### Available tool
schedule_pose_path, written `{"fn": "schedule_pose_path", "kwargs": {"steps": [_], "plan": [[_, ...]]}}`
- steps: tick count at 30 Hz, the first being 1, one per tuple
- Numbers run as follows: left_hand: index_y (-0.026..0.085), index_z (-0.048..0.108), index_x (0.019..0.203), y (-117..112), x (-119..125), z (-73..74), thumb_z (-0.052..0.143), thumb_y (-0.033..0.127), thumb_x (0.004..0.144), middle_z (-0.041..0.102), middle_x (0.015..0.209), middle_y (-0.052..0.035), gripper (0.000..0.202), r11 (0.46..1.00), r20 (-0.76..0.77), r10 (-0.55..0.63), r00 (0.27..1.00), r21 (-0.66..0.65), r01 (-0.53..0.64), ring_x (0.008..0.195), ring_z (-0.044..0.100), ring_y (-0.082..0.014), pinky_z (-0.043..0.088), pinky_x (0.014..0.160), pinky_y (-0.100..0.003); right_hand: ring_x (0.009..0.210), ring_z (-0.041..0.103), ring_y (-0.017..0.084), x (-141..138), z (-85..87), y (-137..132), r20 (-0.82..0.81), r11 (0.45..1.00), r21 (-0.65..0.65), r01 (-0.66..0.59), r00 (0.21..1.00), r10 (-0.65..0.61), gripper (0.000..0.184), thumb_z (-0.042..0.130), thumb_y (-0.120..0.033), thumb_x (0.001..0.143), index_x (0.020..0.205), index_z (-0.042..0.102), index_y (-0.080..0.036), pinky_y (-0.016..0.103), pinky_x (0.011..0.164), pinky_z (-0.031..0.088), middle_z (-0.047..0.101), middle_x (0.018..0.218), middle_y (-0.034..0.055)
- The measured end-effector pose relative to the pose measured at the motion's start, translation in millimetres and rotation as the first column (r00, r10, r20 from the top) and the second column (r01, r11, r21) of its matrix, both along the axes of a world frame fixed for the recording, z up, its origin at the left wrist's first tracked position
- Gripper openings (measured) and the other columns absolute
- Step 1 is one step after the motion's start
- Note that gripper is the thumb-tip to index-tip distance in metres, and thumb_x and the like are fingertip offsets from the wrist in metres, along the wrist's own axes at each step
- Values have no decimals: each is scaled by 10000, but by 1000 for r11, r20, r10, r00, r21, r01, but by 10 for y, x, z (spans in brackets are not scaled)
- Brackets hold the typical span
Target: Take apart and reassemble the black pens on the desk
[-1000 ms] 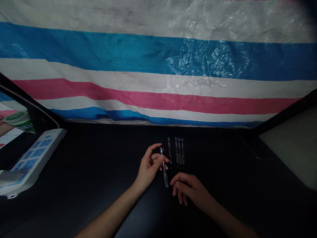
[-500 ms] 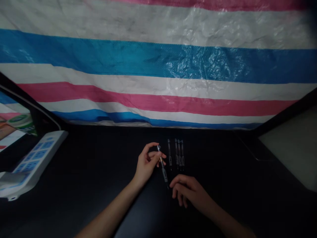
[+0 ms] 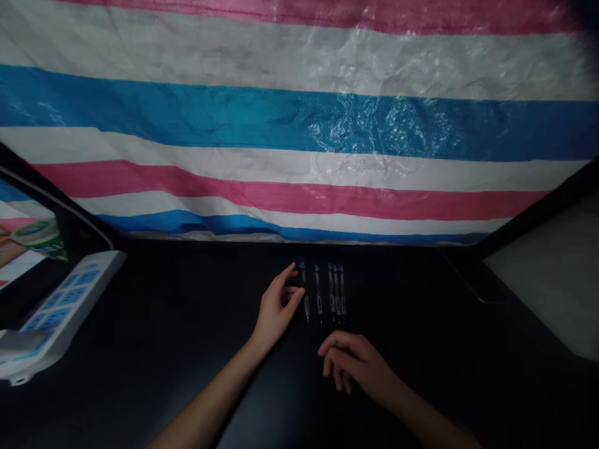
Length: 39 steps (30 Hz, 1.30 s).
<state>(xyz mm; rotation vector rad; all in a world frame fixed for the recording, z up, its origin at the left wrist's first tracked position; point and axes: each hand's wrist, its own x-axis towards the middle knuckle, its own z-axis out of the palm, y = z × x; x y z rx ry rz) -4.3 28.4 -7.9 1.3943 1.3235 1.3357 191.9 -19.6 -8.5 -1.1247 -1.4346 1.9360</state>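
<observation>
Several dark pens (image 3: 330, 293) lie side by side in a row on the black table (image 3: 187, 349), pointing away from me. My left hand (image 3: 277, 307) rests just left of the row. Its fingers are stretched out, with the fingertips against the leftmost pen (image 3: 304, 292), which lies flat and parallel to the others. My right hand (image 3: 352, 363) rests palm down on the table in front of the row, fingers loosely curved and apart, holding nothing.
A striped blue, white and pink tarp (image 3: 299, 156) hangs along the table's far edge. A white power strip with blue sockets (image 3: 56, 312) lies at the left. A pale surface (image 3: 552, 280) borders the table on the right.
My left hand carried the pen from a tilted hold above the table to the left end of the row and laid it flat. My right hand barely moved.
</observation>
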Motion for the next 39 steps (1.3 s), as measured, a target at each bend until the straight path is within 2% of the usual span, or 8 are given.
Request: {"fn": "schedule_pose_path", "kwargs": {"steps": [8, 10, 12, 15, 17, 24, 33, 39], "plan": [[245, 615, 1187, -74, -13, 42, 592, 163, 817, 586, 1159, -82, 380, 973, -245, -182, 952, 95, 210, 855, 637, -175, 538, 817, -361, 525, 585, 118, 67, 150, 35, 140, 966, 257, 22, 988, -59, 129, 509, -256, 862, 900, 602, -174, 211, 445, 430, 647, 714, 20], [249, 617, 1194, -101, -8, 69, 586, 136, 812, 590, 1171, -83, 399, 958, -314, -216, 925, 112, 262, 887, 620, -187, 516, 845, -365, 667, 628, 157, 139, 185, 89, 301, 840, 542, -14, 937, -178, 138, 517, -200, 870, 955, 625, -196, 275, 581, 504, 666, 807, 43], [239, 627, 1172, -128, 11, 93, 561, 117, 824, 606, 1142, -82, 375, 955, -340, -211, 917, 129, 267, 886, 616, -193, 502, 853, -361, 807, 635, 207, 213, 189, 155, 384, 619, 775, -129, 874, -299, 188, 489, -150, 880, 1000, 630, -187, 355, 703, 535, 667, 900, 83], [220, 647, 1099, -183, 60, 129, 519, 98, 850, 643, 1006, -66, 305, 966, -333, -125, 935, 176, 192, 849, 619, -192, 494, 806, -333, 1084, 577, 275, 281, 157, 240, 452, 344, 876, -338, 826, -338, 287, 442, -95, 906, 1124, 616, -161, 464, 906, 500, 673, 1058, 114], [212, 654, 1051, -238, 103, 158, 518, 99, 858, 652, 907, -49, 262, 966, -316, -67, 946, 216, 140, 799, 619, -185, 490, 751, -307, 1194, 524, 286, 288, 135, 275, 509, 263, 859, -440, 793, -334, 336, 444, -85, 909, 1208, 587, -140, 490, 976, 470, 649, 1173, 123], [193, 639, 1003, -435, 230, 212, 514, 60, 861, 685, 870, -44, 231, 909, -318, -124, 940, 344, 236, 760, 640, -156, 499, 669, -249, 1347, 395, 301, 199, 42, 348, 594, 192, 802, -566, 717, -365, 406, 454, -72, 886, 1280, 549, -50, 492, 1067, 419, 550, 1342, 171], [173, 634, 1007, -433, 228, 181, 505, 44, 868, 674, 845, -39, 230, 896, -345, -140, 928, 354, 267, 731, 631, -132, 490, 651, -229, 1084, 597, 248, 131, -46, 376, 447, -10, 858, -514, 755, -481, 255, 430, -107, 953, 983, 681, -135, 529, 1051, 400, 696, 1080, 98], [173, 635, 1004, -447, 229, 190, 510, 45, 867, 675, 849, -41, 226, 899, -339, -148, 929, 346, 269, 742, 637, -133, 496, 669, -228, 1048, 577, 229, 128, 15, 361, 411, -49, 877, -478, 799, -439, 218, 465, -106, 946, 931, 676, -157, 488, 1000, 433, 682, 1064, 85]]}}
